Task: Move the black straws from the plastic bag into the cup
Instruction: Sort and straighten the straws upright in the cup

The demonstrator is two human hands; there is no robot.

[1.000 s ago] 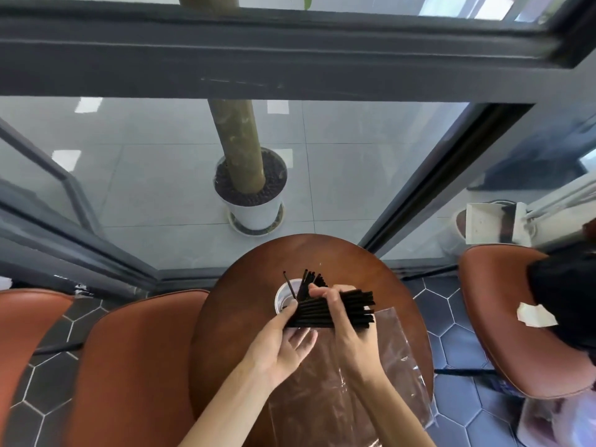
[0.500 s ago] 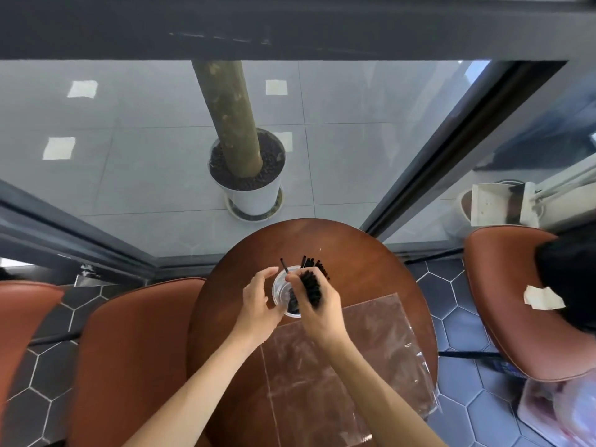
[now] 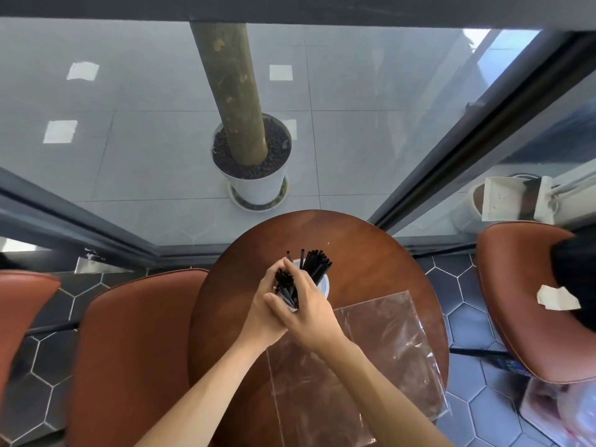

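Note:
A bundle of black straws stands upright between my two hands, over the near side of the clear cup. My left hand cups the bundle from the left and my right hand wraps it from the right. More black straws lean against the cup's far rim. The cup stands in the middle of the round brown table and my hands hide most of it. The clear plastic bag lies flat on the table, just right of my forearms.
A brown chair stands at the table's left and another brown chair at its right, with a crumpled white paper on it. Glass walls with dark frames close off the far side; a potted trunk stands beyond them.
A second ago I held the bundle sideways above the bag. It then turned upright over the cup. Both hands have now closed together around it, and the view has tilted down.

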